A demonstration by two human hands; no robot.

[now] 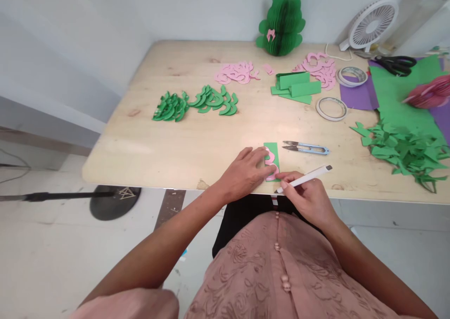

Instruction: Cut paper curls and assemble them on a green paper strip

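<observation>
At the table's front edge my left hand [248, 171] lies with fingers stretched out, pressing a pink curved paper cutout [270, 159] onto a small green paper rectangle [274, 149]. My right hand [309, 197] is closed round a white pen [309, 176], its tip low at the table edge just below the green paper. A fingertip of the right hand is by the paper's lower corner. Just beyond, blue-handled thread snips [307, 148] lie on the wood. Part of the pink cutout is hidden under my left fingers.
Green curved cutouts [170, 107] and pink cutouts [236, 72] lie in piles farther back. Folded green strips [295, 85], a tape roll [331, 108], black scissors [394, 65] and green scraps [408, 152] are to the right. A green honeycomb paper figure [283, 24] and white fan [373, 25] stand behind.
</observation>
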